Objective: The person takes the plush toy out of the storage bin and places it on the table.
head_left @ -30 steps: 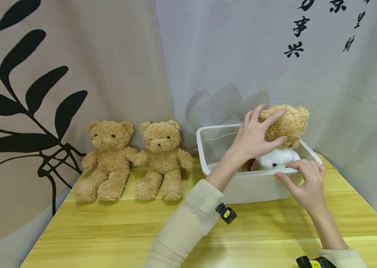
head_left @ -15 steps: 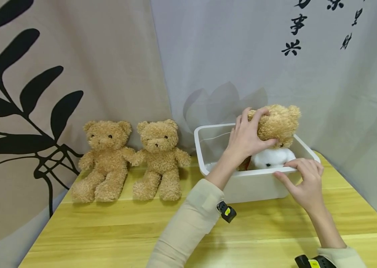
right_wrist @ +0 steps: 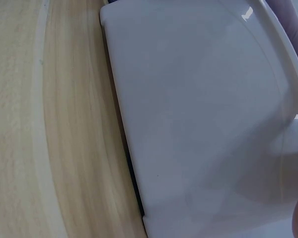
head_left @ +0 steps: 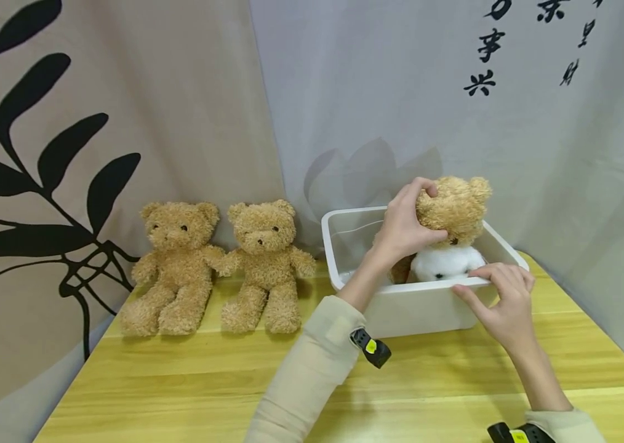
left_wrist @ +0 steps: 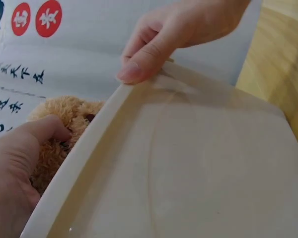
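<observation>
The head camera is looking forward and down across the table (head_left: 190, 375) at the white bin (head_left: 423, 304). The left wrist camera is pressing close against the bin's wall (left_wrist: 198, 163), facing up along its rim. The right wrist camera is filming that same wall (right_wrist: 198, 114), probably from below, beside the tabletop.

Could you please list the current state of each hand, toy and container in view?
Left hand: fingers curled round the held bear's head.
Right hand: pinching the bin's near rim.
Held bear: upright, head above the bin.
White toy: lying inside the bin.
Bin: open, no lid, on the table.
Two bears: sitting side by side against the curtain.
</observation>
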Motion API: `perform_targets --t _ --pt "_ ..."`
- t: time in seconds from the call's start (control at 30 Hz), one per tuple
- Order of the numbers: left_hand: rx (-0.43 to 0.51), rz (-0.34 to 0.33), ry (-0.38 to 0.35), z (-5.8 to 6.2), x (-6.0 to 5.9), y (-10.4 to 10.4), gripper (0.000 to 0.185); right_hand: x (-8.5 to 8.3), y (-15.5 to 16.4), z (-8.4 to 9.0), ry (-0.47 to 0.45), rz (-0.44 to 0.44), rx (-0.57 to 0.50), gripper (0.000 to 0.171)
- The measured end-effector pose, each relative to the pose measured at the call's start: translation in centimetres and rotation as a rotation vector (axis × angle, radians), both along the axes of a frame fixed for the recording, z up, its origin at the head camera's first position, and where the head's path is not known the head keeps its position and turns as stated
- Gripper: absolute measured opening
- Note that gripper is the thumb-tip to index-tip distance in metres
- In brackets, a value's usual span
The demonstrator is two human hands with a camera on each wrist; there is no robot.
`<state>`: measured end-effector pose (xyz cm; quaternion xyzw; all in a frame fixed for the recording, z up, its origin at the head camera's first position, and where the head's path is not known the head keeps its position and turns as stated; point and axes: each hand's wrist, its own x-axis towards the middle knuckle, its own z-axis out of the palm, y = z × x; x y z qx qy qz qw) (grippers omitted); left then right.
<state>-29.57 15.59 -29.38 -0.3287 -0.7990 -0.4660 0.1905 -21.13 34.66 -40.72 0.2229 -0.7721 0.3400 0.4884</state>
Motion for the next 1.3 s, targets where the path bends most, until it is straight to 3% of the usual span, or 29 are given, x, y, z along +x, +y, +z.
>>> perform_targets --t 0.27,0.6,0.93,1.03,1.3 --pt "0.129 -0.050 0.098 0.6 0.7 -0.6 0.079 -0.1 0.0 -0.1 0.004 -0.004 0.000 0.064" --pt "0.362 -0.111 0.286 3.8 1.7 -2.7 0.073 -0.2 -0.1 0.0 0.010 -0.007 -0.008 0.066" --pt "0.541 -0.143 0.375 5.8 2.9 -4.5 0.071 -0.2 -0.1 -0.3 0.010 -0.010 -0.015 0.067" --pt "0.601 -0.176 0.388 6.4 3.6 -5.2 0.070 -0.2 -0.1 -0.3 0.003 -0.004 -0.013 0.067" --pt "0.734 -0.220 0.321 7.7 5.2 -7.5 0.071 0.0 0.0 -0.1 0.002 0.011 -0.012 0.062"
